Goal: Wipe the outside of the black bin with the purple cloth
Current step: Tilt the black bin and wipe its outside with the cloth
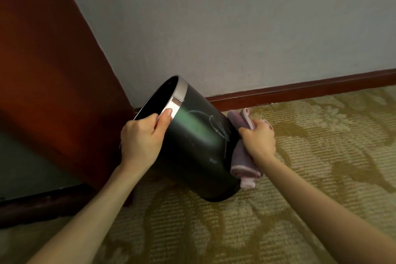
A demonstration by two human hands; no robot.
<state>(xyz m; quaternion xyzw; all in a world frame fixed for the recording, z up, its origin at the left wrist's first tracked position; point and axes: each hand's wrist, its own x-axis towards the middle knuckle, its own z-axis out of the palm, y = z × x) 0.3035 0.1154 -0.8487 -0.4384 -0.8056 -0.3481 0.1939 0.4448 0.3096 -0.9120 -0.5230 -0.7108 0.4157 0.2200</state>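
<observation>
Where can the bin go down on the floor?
Bare carpet lies right of the cloth, up to the skirting, and on the near side of the bin. It is tight on the left, where the bin nears the brown panel.

The black bin (192, 148) is tilted on the floor (321, 178) close to the corner, hemmed in by the brown wooden panel (53, 70) on the left and by the wall (235, 28) and skirting board (300, 90) behind. Open floor is left to the right and in front, past the right hand (260, 141) and purple cloth (244, 165) at the bin's side.
</observation>
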